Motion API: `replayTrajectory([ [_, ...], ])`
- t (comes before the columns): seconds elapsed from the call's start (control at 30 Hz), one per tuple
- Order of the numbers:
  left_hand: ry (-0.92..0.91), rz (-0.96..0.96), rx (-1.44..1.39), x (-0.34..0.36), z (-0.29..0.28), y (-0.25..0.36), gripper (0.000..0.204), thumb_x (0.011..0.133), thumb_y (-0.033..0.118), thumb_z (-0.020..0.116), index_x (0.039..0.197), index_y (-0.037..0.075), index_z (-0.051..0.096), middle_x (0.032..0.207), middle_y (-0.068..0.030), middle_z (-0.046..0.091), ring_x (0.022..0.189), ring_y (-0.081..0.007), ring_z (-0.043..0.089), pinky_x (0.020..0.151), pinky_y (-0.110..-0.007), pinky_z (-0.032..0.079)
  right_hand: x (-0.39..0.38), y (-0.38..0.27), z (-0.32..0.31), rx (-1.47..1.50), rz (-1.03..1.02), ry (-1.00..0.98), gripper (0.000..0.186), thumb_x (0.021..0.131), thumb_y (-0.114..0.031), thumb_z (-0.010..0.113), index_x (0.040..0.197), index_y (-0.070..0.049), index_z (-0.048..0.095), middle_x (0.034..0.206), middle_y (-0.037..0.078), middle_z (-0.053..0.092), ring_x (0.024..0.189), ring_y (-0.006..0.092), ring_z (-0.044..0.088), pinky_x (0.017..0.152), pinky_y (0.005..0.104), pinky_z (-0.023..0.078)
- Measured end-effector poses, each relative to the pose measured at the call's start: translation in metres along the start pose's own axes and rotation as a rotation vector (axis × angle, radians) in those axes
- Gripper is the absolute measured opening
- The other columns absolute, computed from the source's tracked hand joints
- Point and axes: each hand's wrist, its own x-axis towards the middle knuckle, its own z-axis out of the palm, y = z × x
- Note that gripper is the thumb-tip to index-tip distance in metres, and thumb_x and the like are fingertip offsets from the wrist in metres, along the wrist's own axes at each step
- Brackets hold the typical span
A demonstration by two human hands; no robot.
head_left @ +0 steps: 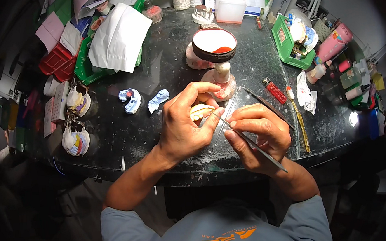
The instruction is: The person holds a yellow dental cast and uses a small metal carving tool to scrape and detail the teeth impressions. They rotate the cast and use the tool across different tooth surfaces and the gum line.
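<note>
Over the near edge of the dark tabletop [153, 78], the left hand [182, 126] has its fingers closed around a pale denture [200, 111] while the right hand [260, 135] pinches a thin metal tool [258, 148], tip touching the denture.

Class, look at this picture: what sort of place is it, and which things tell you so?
Probably a dental laboratory bench. The left hand holds a tooth model, the right hand works it with a thin metal tool, and plaster jaw casts on articulators stand nearby.
</note>
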Motion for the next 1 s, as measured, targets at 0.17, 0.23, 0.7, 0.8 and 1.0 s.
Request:
replayTrajectory([
  [0.17,-0.009,-0.071,-0.086,-0.002,0.003,0.001,0.039,0.082,-0.008,0.071,0.120,0.000,0.063,0.090,-0.0106,0.071,0.082,-0.0165,0.072,0.075,-0.030,0.057,0.002,0.001,0.005,-0.012,0.003,0.015,0.026,0.080,0.006,0.084,0.102,0.001,0.071,0.097,0.017,0.074,0.087,0.0259,0.075,0.076,0.0352,0.060],
  [0.23,-0.021,-0.076,-0.082,-0.002,0.004,0.003,0.041,0.082,-0.009,0.068,0.122,-0.001,0.061,0.092,-0.0115,0.070,0.084,-0.0181,0.072,0.077,-0.030,0.057,0.000,0.004,0.006,0.008,0.006,0.021,0.025,0.081,0.006,0.083,0.102,0.002,0.070,0.098,0.017,0.074,0.089,0.0268,0.076,0.078,0.0357,0.061],
  [0.7,-0.051,0.004,-0.059,-0.004,0.003,0.004,0.056,0.081,-0.011,0.068,0.133,-0.002,0.051,0.095,-0.0148,0.069,0.090,-0.0242,0.075,0.080,-0.035,0.059,-0.005,0.002,0.010,0.042,0.032,0.005,0.023,0.081,0.008,0.083,0.098,0.001,0.068,0.097,0.018,0.075,0.096,0.0304,0.078,0.084,0.0382,0.063],
  [0.8,-0.074,-0.023,-0.118,-0.006,0.003,0.000,0.064,0.082,-0.015,0.060,0.143,0.000,0.048,0.097,-0.0091,0.068,0.097,-0.0145,0.071,0.085,-0.028,0.058,-0.005,0.001,0.008,0.024,0.034,-0.019,0.023,0.080,0.008,0.083,0.096,0.001,0.067,0.095,0.018,0.075,0.096,0.0315,0.078,0.084,0.0387,0.064],
  [1.0,-0.068,0.002,-0.061,-0.006,0.003,0.000,0.065,0.080,-0.016,0.058,0.143,0.001,0.048,0.095,-0.0081,0.068,0.095,-0.0142,0.072,0.084,-0.028,0.059,-0.007,0.004,0.010,0.035,0.012,-0.017,0.022,0.080,0.009,0.083,0.092,0.001,0.066,0.092,0.018,0.075,0.095,0.0329,0.079,0.083,0.0389,0.065],
])
